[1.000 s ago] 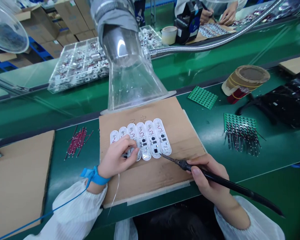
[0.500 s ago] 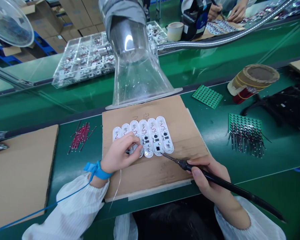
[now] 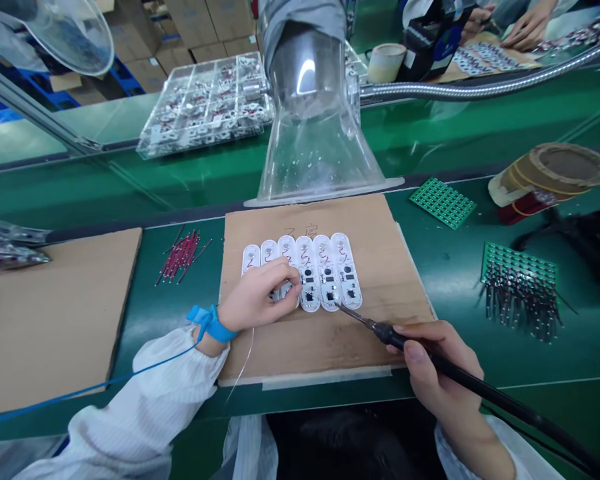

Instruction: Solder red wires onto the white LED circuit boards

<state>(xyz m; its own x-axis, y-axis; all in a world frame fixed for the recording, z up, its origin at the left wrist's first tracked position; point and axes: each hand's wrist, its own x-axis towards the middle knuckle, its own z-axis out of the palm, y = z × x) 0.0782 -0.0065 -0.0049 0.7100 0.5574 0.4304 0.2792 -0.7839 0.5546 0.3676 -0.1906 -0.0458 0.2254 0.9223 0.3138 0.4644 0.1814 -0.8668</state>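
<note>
Several white oval-ended modules (image 3: 324, 267) with black components and red wires lie side by side on a cardboard sheet (image 3: 300, 347). My left hand (image 3: 263, 293), with a blue wrist strap (image 3: 213, 323), pinches a thin solder wire (image 3: 245, 360) over the modules on the left and covers part of them. The wire's tail hangs below the palm. My right hand (image 3: 443, 367) grips a black soldering iron (image 3: 460, 377) to the right of the modules. Its tip touches or nearly touches the lower end of the second module from the right.
A clear fume hood (image 3: 320, 160) stands behind the cardboard. Red wires (image 3: 183, 257) lie left; green boards (image 3: 443, 203), black wires and a taped cup (image 3: 550, 177) are right. Beyond the ledge are a parts tray (image 3: 207, 103) and another person's hands (image 3: 530, 27).
The whole view has shifted, so the bench items appear further right. Both hands keep their holds, and the iron's tip remains at the same module's lower end.
</note>
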